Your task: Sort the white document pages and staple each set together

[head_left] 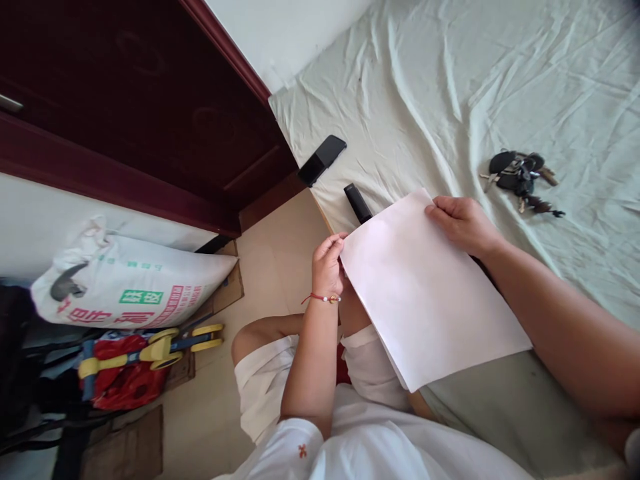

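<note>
Blank white paper [430, 293] is held tilted above my lap and the bed's edge. A second edge along its left side suggests more than one layer. My left hand [328, 265], with a red beaded string at the wrist, pinches the paper's left corner. At the upper right edge, my right hand [463, 225] grips it, thumb on top and fingers mostly hidden beneath. Just beyond the paper lies a small black oblong object [357, 203], partly covered by it.
A black phone-like object [323, 160] lies at the corner of the sheet-covered bed [415, 87]. A bunch of keys [523, 177] rests at right. On the floor at left are a printed white sack [135, 280] and a yellow-and-blue wheeled toy [150, 352], beside a dark red door [150, 100].
</note>
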